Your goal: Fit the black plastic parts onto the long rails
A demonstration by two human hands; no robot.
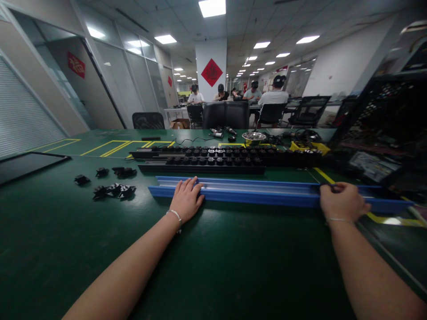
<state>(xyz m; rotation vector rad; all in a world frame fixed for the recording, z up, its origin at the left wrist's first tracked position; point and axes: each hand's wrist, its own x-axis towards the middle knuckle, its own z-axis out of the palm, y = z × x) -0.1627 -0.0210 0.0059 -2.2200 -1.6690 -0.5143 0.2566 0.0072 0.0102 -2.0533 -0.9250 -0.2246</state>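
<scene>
Blue channel [260,197] lies across our green table [240,262], our left hand [187,198] resting on it, fingers loosely spread, our right hand [345,203] curled at a small black piece [325,184], its grip unclear, work best done with the channel braced flat.

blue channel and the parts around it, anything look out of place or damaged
No clear damage or spill shows. The untidy spot is the loose black parts, scattered on the green table left of the blue channel; they look odd against the neat rows on the black rails.
</scene>
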